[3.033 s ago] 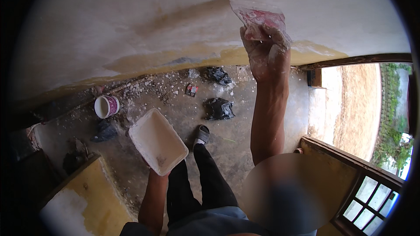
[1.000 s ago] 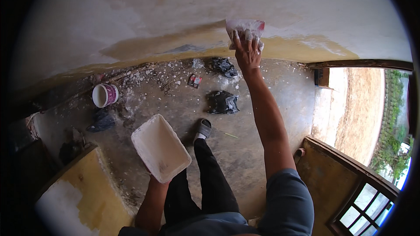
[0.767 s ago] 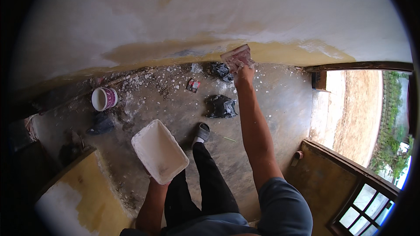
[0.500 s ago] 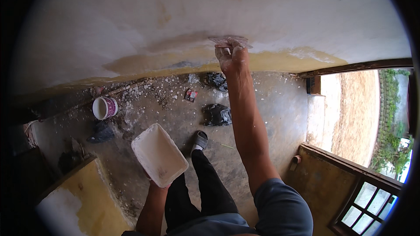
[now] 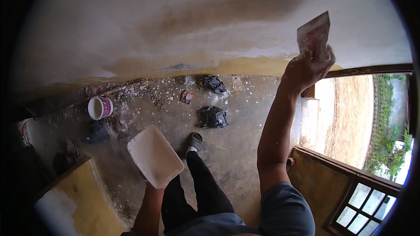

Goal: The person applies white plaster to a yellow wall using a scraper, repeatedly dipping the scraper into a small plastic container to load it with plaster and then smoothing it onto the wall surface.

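My right hand (image 5: 309, 71), smeared with pale filler, grips a flat putty scraper (image 5: 314, 32). Its broad blade points up, in front of the white wall (image 5: 210, 0); whether it touches the wall I cannot tell. Low down at my left, my left hand (image 5: 154, 186) holds a pale rectangular tub (image 5: 156, 157) tilted toward me. Most of that hand's fingers are hidden beneath the tub. A whitish coating lines the tub's inside. Yellowish paint (image 5: 245, 66) shows along the wall's lower part, and a dark band (image 5: 227, 11) stretches across it higher up.
Black plastic bags (image 5: 213, 117) and a small red packet (image 5: 187, 97) lie on the debris-strewn floor (image 5: 245, 118). A white and purple bucket (image 5: 100, 108) stands left. Low yellow walls (image 5: 94, 196) flank me. At right are a doorway (image 5: 345, 113) and a paned window (image 5: 367, 205).
My right hand has swung right with the scraper, whose blade has turned from nearly flat on the wall to pointing up. The tub has shifted slightly left in view. The dark band now appears higher.
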`<control>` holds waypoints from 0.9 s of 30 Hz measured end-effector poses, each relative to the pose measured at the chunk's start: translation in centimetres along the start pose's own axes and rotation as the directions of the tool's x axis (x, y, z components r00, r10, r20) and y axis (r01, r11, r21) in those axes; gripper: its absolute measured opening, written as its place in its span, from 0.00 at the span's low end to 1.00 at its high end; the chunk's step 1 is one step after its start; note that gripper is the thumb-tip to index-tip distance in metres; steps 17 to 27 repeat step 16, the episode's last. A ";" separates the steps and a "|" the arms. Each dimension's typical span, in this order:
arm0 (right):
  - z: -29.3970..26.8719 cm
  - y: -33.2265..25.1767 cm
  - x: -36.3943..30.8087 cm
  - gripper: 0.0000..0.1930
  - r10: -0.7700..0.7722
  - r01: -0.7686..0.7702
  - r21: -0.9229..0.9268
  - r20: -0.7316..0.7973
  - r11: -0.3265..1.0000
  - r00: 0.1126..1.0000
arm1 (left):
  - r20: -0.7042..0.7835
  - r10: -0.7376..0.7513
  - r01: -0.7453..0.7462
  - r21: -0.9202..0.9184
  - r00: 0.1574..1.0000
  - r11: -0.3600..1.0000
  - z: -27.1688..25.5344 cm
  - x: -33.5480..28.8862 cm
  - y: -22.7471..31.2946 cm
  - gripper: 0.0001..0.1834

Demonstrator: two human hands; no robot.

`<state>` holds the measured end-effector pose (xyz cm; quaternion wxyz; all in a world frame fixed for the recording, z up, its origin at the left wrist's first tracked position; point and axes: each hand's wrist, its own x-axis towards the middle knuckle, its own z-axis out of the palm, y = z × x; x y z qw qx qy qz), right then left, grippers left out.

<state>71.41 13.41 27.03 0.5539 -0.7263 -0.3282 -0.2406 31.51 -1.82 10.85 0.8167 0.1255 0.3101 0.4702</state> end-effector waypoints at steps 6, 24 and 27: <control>2.6 -3.5 1.5 0.11 -0.227 0.244 -0.127 0.137 0.961 0.964 | 0.434 0.151 -0.412 0.606 0.888 0.681 1.0 1.3 0.5 0.48; 6.8 7.3 -13.6 0.15 -0.360 0.479 -0.175 0.456 0.860 0.814 | -0.120 -0.130 0.135 0.035 0.984 0.990 4.7 1.4 1.5 0.51; 6.8 7.3 -13.6 0.15 -0.360 0.479 -0.175 0.456 0.860 0.814 | -0.120 -0.130 0.135 0.035 0.984 0.990 4.7 1.4 1.5 0.51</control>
